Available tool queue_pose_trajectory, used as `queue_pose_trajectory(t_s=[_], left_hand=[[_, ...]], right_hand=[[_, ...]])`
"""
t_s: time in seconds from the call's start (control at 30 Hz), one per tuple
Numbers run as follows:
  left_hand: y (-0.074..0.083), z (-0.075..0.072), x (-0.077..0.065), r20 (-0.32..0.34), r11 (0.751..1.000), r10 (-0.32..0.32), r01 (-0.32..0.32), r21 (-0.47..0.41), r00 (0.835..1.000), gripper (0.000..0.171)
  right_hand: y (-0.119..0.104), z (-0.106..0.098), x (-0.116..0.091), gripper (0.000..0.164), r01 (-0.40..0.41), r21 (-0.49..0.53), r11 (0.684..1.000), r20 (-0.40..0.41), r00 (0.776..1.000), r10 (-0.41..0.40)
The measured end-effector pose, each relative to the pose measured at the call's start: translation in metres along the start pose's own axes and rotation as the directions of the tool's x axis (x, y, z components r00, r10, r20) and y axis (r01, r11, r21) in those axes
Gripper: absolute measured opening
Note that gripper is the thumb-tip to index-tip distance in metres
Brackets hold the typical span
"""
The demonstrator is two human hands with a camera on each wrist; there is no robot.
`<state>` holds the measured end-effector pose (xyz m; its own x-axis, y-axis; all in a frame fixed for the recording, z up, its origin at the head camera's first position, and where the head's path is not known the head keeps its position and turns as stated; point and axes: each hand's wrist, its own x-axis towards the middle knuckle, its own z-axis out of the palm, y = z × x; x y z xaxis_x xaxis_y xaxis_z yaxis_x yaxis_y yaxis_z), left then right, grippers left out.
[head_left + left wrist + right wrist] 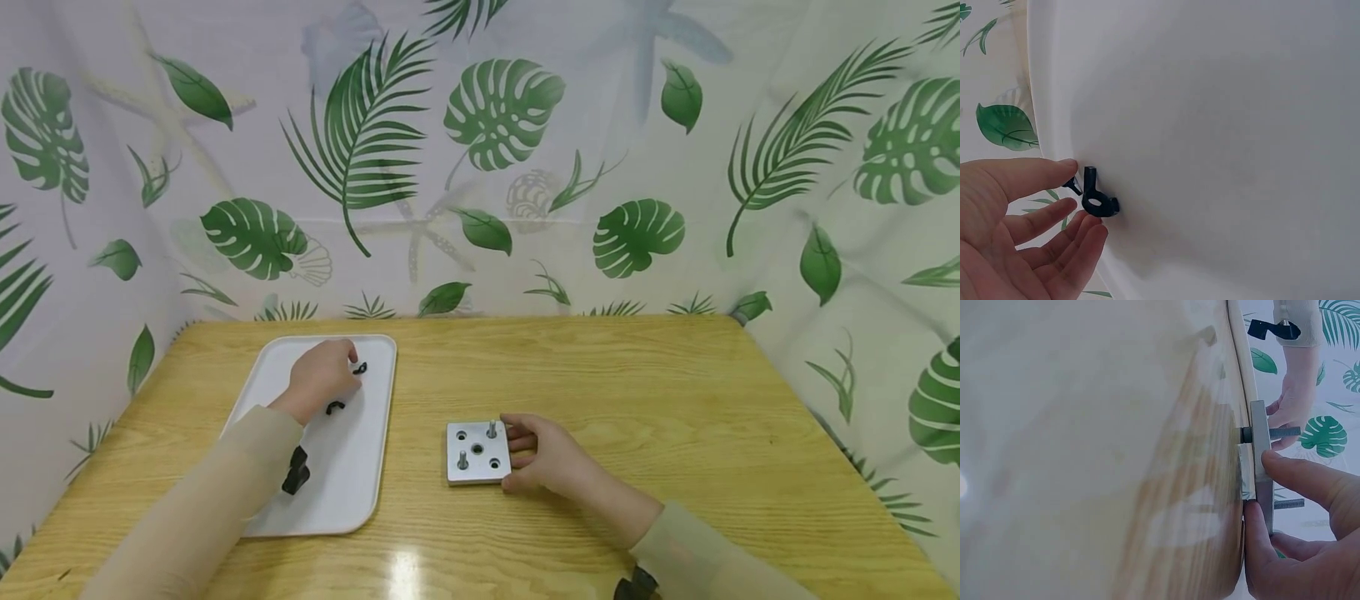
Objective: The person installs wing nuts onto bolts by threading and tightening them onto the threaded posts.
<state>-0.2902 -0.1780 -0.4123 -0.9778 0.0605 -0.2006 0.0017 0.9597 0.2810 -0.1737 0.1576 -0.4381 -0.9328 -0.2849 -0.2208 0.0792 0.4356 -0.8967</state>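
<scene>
My left hand point(322, 375) reaches over the white tray point(378, 467), thumb and fingers spread about a small black wing nut point(361, 367). Closer to the wrist lies another black wing nut point(335, 407); the left wrist view shows one wing nut point(1099, 203) large beside the fingertips and the other partly behind them, between thumb and forefinger. With my right hand point(551, 457) I hold a square silver metal plate point(477, 468) by its right side. Two threaded bolts point(1285, 432) stand up through opposite corners of the plate, which also has several holes.
The wooden table point(600, 367) carries the tray at left and the plate near its middle. Behind and at the sides hangs a leaf-printed cloth point(525, 250). A black strap point(297, 471) sits at the left wrist, another point(637, 583) at the right.
</scene>
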Motion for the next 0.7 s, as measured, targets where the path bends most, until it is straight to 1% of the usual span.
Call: queue_pose_trajectory(t_s=[0.13,0.23,0.4,0.6,0.7], left_hand=[[0.0,0.002,0.001,-0.007,1.0,0.013,-0.013,0.006,1.0,0.032],[0.0,0.004,0.002,-0.021,0.999,0.036,-0.035,0.013,0.999,0.027],[0.001,0.009,0.007,-0.059,0.998,0.059,-0.056,0.041,0.997,0.022],[0.002,0.012,0.011,-0.101,0.993,0.095,-0.086,0.085,0.99,0.012],[0.002,0.013,0.012,-0.115,0.991,0.107,-0.097,0.088,0.988,0.012]], right_hand=[[-0.001,0.001,0.0,0.091,-0.005,-0.002,1.0,-0.009,1.0,0.005],[-0.001,0.001,0.001,0.091,-0.006,-0.004,1.0,-0.011,1.0,0.006],[0.001,0.0,0.002,0.091,-0.006,-0.01,1.0,-0.011,1.0,0.006],[0.002,0.001,0.003,0.091,-0.006,-0.008,1.0,-0.014,1.0,0.006],[0.001,0.0,0.002,0.091,-0.01,-0.003,1.0,-0.013,1.0,0.01]])
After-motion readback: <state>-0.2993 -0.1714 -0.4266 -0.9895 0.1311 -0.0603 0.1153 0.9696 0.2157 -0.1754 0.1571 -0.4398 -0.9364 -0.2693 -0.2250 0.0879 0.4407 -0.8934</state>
